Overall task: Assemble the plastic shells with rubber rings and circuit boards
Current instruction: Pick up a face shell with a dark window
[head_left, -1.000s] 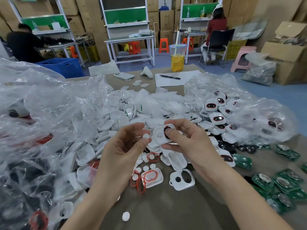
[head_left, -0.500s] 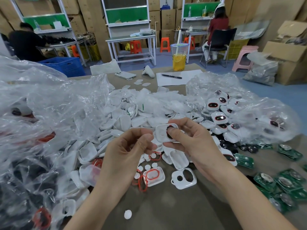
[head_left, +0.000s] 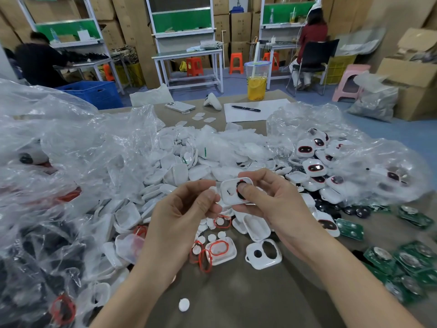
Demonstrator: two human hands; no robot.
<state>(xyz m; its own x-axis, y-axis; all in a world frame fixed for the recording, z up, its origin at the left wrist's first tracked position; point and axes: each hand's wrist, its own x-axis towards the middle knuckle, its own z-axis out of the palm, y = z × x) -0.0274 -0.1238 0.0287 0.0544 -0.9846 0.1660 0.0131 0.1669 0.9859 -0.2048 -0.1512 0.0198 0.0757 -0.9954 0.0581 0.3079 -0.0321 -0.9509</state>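
Observation:
My right hand [head_left: 267,197] grips a white plastic shell [head_left: 230,191] above the table, its thumb pressing on a dark round part with a red ring in the shell's opening. My left hand [head_left: 186,209] is just left of the shell, fingers curled, pinching a small white disc [head_left: 214,189] at the fingertips. Below on the brown table lie a shell fitted with a red rubber ring [head_left: 220,250], loose red rings [head_left: 203,260], an empty shell with two holes [head_left: 263,254] and small white discs [head_left: 211,237]. Green circuit boards [head_left: 402,259] lie at the right.
A heap of white shells [head_left: 179,166] fills the table's middle. Crumpled clear bags [head_left: 59,162] cover the left; another bag [head_left: 369,166] with finished pieces sits right. A drink cup [head_left: 256,80], paper with pen [head_left: 246,108] and phone [head_left: 179,107] stand at the far edge. A loose disc [head_left: 184,304] lies near me.
My left hand has drawn closer to the shell and curled more tightly over the small disc. My right hand keeps holding the shell, thumb still on the dark part.

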